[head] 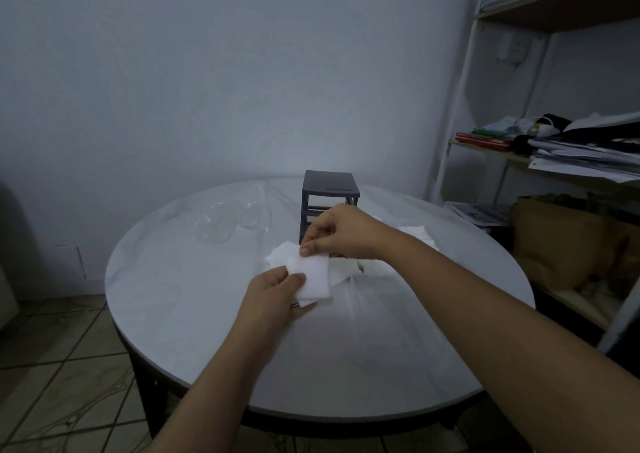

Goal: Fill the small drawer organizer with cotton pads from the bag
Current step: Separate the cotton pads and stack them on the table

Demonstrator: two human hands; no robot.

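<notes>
A small dark grey drawer organizer point(329, 189) stands upright near the far side of the round table, its lower front hidden behind my right hand. Both hands hold a stack of white cotton pads point(313, 277) just above the table in front of it. My left hand point(273, 295) grips the stack's lower left corner, thumb on top. My right hand point(341, 232) pinches the top edge of the uppermost pad. More white pads point(280, 255) lie loose on the table behind the stack and to the right point(417, 232). A clear plastic bag point(225, 220) lies flat to the organizer's left.
The round white table point(346, 366) has its front edge close to me. A white shelf unit point(460, 81) with papers, clothes and a brown bag point(561, 241) stands at the right. Tiled floor point(59, 366) shows at the lower left.
</notes>
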